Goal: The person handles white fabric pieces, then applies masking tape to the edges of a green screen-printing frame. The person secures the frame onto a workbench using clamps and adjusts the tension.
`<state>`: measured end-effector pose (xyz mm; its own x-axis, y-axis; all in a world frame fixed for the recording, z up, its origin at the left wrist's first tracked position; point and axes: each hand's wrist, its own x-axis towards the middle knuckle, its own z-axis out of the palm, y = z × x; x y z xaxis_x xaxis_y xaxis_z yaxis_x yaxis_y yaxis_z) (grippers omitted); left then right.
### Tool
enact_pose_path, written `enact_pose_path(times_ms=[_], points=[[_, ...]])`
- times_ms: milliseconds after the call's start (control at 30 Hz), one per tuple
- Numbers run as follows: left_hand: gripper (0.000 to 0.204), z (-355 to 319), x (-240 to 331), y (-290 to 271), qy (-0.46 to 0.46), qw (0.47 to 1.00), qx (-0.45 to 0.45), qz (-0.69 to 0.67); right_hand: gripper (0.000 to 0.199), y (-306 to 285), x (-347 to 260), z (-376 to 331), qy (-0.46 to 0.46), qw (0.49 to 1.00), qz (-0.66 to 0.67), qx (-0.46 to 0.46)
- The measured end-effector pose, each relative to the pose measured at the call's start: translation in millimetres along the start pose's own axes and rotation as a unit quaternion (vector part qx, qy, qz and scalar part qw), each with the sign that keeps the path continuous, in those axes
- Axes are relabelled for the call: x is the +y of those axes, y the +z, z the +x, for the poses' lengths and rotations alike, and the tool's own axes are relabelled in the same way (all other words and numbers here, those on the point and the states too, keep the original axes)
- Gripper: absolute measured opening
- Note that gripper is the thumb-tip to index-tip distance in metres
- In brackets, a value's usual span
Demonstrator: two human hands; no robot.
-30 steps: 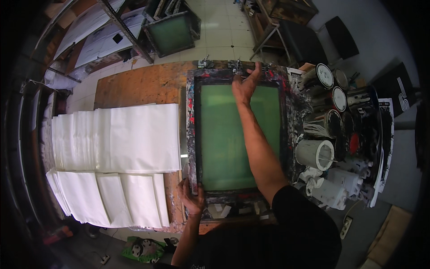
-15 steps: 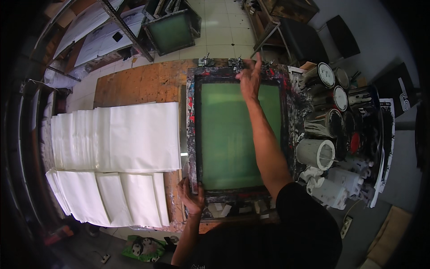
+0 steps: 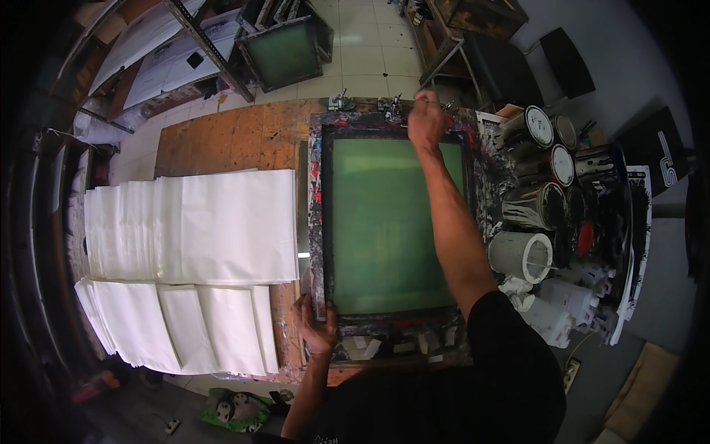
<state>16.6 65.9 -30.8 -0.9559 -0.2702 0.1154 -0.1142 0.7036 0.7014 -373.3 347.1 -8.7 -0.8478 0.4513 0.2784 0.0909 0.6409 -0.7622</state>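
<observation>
A screen printing frame (image 3: 318,159) with dark, ink-stained edges lies on the wooden table, its mesh (image 3: 384,222) a translucent green. My left hand (image 3: 316,327) grips the frame's near left corner, thumb on top and fingers at the outer side. Across the mesh reaches my right arm. My right hand (image 3: 429,126) is over the frame's far edge towards the right, fingers curled and slightly blurred, beside a metal hinge clamp (image 3: 447,108). What these fingers hold, if anything, is hidden. Two more clamps, a middle one (image 3: 390,106) and a left one (image 3: 340,101), sit along the far edge.
Stacks of white sheets (image 3: 237,222) cover the table's left side (image 3: 222,137). Ink-stained cans (image 3: 534,206), a white tub (image 3: 518,255) and plastic bottles (image 3: 543,318) crowd the right. Several more screens (image 3: 285,55) lean beyond the table, by a metal shelf (image 3: 196,41).
My right hand has shifted slightly right along the far edge; its raised forefinger is now curled in. The left hand stays on the frame's corner.
</observation>
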Motion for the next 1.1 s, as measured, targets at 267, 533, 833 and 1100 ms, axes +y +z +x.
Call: enact_pose_path(times_ms=[267,533,833,1100], points=[[0.047,0,-3,-1,0.019,1.0,-0.002,0.005,0.031,0,8,-9,-0.175,0.982,0.021,0.062],[0.046,0,0,-2,-0.006,1.0,-0.006,0.002,0.022,-11,14,-19,0.002,0.999,0.038,0.038],[0.045,0,-1,-1,0.003,1.0,-0.005,0.005,0.045,34,10,-46,-0.101,0.984,-0.093,0.114],[0.044,0,0,-1,-0.005,1.0,-0.006,-0.001,0.048,47,27,-52,-0.104,0.983,-0.102,0.113]])
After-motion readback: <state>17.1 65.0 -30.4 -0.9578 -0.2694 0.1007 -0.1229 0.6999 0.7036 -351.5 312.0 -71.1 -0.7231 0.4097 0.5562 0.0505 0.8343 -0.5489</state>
